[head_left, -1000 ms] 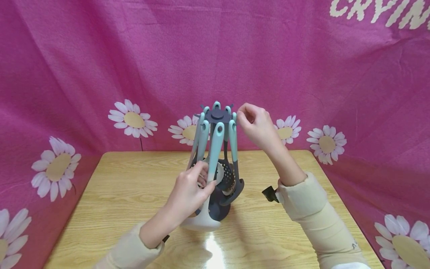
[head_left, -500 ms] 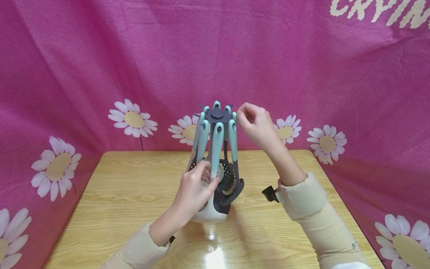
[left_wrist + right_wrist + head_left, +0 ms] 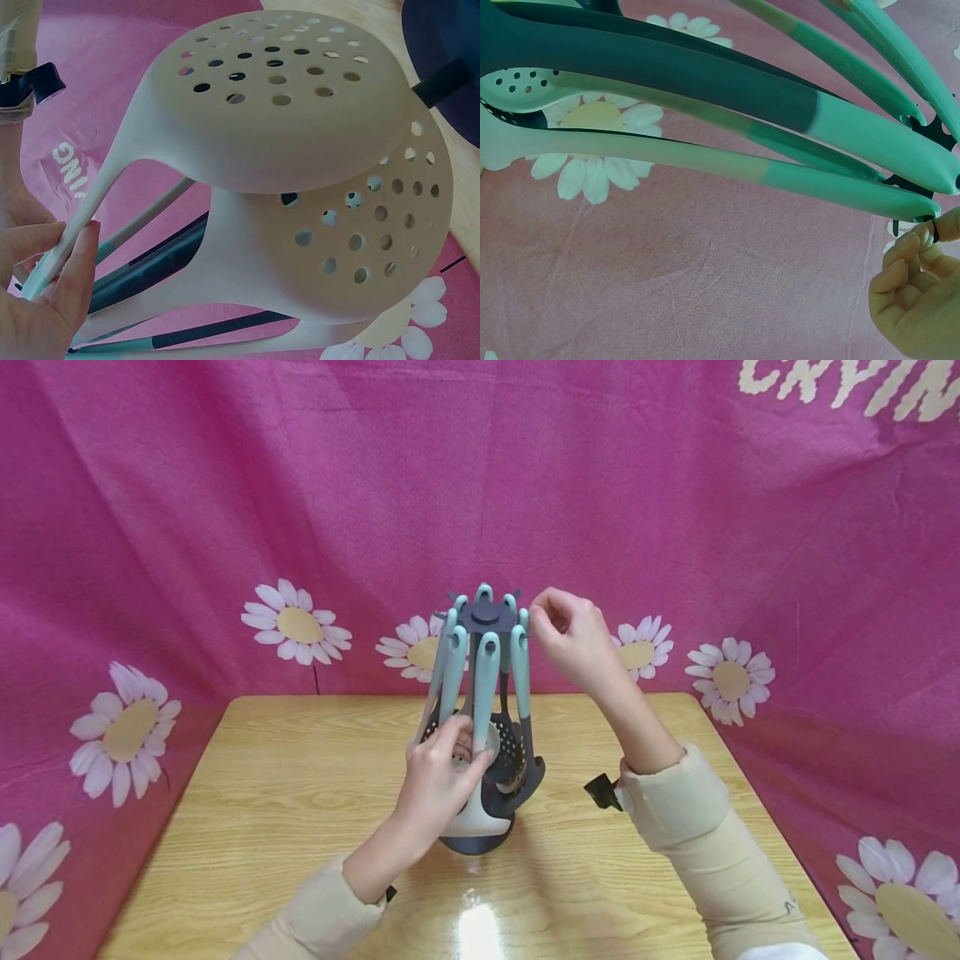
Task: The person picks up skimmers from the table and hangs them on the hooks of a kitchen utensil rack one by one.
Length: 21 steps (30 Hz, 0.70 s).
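In the head view a dark rotating utensil rack [image 3: 484,612] stands on the table, ringed by mint-handled utensils. My left hand [image 3: 433,781] pinches a white skimmer [image 3: 255,142] at the lower part of its handle. That skimmer's mint handle [image 3: 487,685] has its top hole up against the rack's near side; whether a hook passes through it is too small to tell. At the rack's right edge, my right hand [image 3: 573,639] pinches a small dark hook of the rack, beside a white-and-mint utensil [image 3: 832,190] in the right wrist view.
Behind the held skimmer is a second white perforated utensil [image 3: 360,255]. A dark turner-like utensil [image 3: 531,777] hangs at the right, near the rack's round base [image 3: 476,845]. Pink daisy-print cloth [image 3: 360,485] surrounds the wooden table [image 3: 300,777].
The left hand has moved the skimmer's lower end up and inward toward the rack, so the dark base now shows beneath it. My right hand has stayed in place.
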Each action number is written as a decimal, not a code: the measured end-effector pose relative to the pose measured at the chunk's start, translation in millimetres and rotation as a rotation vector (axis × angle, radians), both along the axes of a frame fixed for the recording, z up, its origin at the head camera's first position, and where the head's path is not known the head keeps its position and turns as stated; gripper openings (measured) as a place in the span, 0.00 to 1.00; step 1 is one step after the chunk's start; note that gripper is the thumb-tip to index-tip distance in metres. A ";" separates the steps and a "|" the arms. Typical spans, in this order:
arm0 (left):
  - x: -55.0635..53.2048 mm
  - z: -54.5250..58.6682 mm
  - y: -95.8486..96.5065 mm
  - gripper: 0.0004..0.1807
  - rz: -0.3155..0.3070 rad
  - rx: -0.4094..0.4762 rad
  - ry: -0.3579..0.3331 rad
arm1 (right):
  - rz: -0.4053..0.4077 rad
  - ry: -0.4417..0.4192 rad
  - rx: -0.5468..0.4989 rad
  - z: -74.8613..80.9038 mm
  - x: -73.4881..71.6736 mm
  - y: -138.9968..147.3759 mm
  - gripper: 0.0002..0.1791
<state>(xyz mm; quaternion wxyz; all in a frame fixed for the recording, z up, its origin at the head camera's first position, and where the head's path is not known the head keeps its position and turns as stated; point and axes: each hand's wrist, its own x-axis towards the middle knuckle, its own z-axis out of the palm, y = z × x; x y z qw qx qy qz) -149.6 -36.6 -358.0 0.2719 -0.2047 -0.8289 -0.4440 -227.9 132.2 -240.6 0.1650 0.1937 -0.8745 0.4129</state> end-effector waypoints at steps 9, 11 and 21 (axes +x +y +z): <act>-2.9 -4.2 0.9 0.18 -0.022 0.023 0.024 | -0.002 -0.006 0.002 0.1 -0.6 0.7 0.10; -2.8 -4.5 1.2 0.18 -0.024 0.028 0.023 | -0.003 -0.007 0.001 0.2 -0.5 0.9 0.10; 3.3 -3.1 -3.2 0.20 -0.032 0.026 -0.016 | -0.003 -0.013 0.002 -0.7 0.4 1.1 0.10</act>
